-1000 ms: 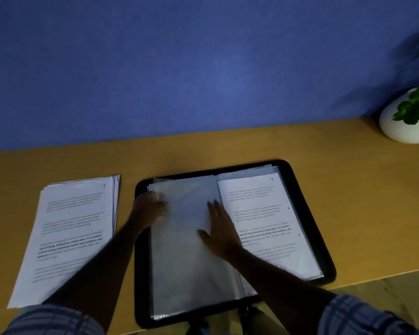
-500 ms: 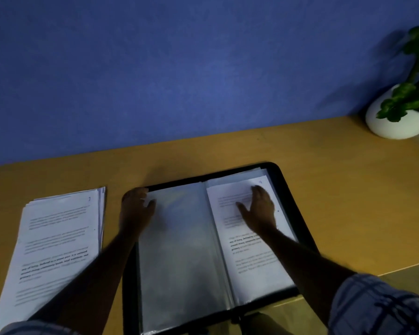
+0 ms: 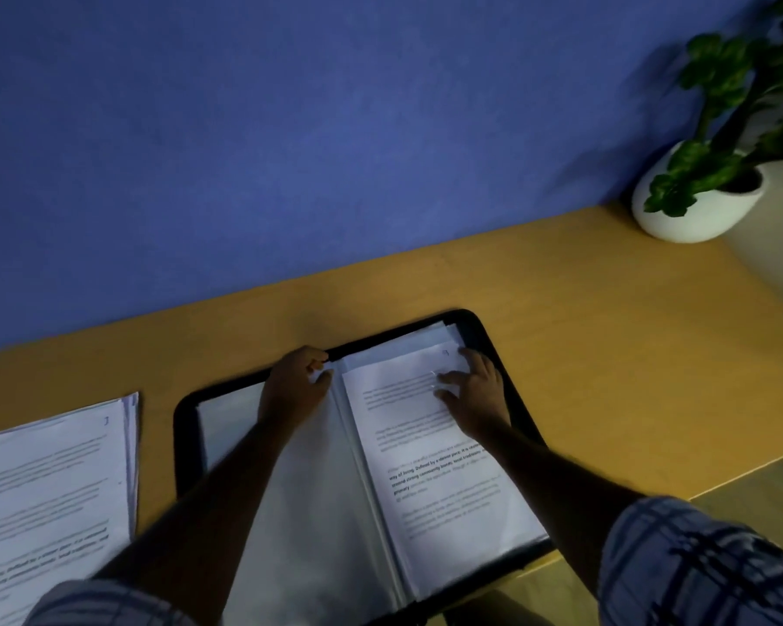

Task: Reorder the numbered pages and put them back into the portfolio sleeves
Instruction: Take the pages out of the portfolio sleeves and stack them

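The black-edged portfolio [image 3: 186,426] lies open on the desk. Its left side shows an empty clear sleeve [image 3: 317,512]. On the right side lies a printed page [image 3: 430,449] with a number at its top right corner. My left hand [image 3: 295,386] is at the top of the left sleeve near the spine, and its curled fingers and thumb pinch the sleeve's upper edge. My right hand [image 3: 475,390] rests near the top right corner of the printed page with its fingers spread. A stack of loose pages [image 3: 50,485] lies left of the portfolio, with a sheet numbered 3 on top.
A white pot with a green plant [image 3: 697,205] stands at the back right against the blue wall. Bare wooden desk [image 3: 629,354] stretches between the pot and the portfolio. The desk's front edge runs close under the portfolio at the lower right.
My left hand has moved from the sleeve's top left corner to its top edge near the spine. My right hand has slid up to the page's top right corner.
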Available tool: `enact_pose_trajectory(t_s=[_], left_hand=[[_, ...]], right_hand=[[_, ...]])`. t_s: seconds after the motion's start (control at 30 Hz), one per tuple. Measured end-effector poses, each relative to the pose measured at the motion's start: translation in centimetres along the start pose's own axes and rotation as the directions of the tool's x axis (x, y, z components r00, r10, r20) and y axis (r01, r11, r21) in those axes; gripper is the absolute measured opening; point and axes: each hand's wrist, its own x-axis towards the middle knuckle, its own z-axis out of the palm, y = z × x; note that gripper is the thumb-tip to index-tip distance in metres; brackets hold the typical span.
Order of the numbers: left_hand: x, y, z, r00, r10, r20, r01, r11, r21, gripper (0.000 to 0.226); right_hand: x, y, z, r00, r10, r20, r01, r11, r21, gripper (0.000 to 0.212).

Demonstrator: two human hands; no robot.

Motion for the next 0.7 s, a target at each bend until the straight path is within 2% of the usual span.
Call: enact_pose_trajectory(t_s=[0.17, 0.27, 0.33, 0.4, 0.5, 0.6, 0.7], left_hand=[[1.0, 1.2, 1.6, 0.996, 0.071, 0.058, -0.073, 0.997, 0.028, 0.025], [1.3, 1.4, 2.8, 0.987, 0.111, 0.117, -0.115, 0.993, 0.035, 0.03], [1.5, 1.6, 3.3, 0.977, 0.152, 0.146, -0.162, 0.985, 0.057, 0.034], [1.7, 2.0, 3.6, 0.969, 0.199, 0.147, -0.212, 0.974, 0.082, 0.041], [2.4, 2.7, 3.9, 0.959, 0.243, 0.148, -0.258, 0.962, 0.092, 0.052], [3.6, 3.6, 4.2, 0.944, 0.236, 0.232, -0.251, 0.967, 0.04, 0.055], [4.4, 4.6, 4.2, 0.934, 0.232, 0.273, -0.235, 0.972, -0.024, 0.032]], right_hand=[[-0.2, 0.0, -0.1, 0.998, -0.047, -0.048, 0.051, 0.994, 0.095, 0.018], [-0.3, -0.2, -0.4, 0.995, -0.061, -0.078, 0.073, 0.982, 0.172, 0.036], [-0.1, -0.4, -1.0, 0.997, 0.001, -0.071, 0.018, 0.964, 0.266, 0.051], [0.2, -0.7, -2.0, 0.995, 0.075, -0.069, -0.044, 0.928, 0.37, 0.055], [0.5, -0.8, -3.0, 0.989, 0.108, -0.101, -0.045, 0.872, 0.487, 0.053], [0.4, -0.8, -3.8, 0.985, 0.107, -0.136, -0.003, 0.796, 0.605, 0.042], [0.4, -0.7, -4.3, 0.98, 0.112, -0.167, 0.023, 0.762, 0.647, 0.03]])
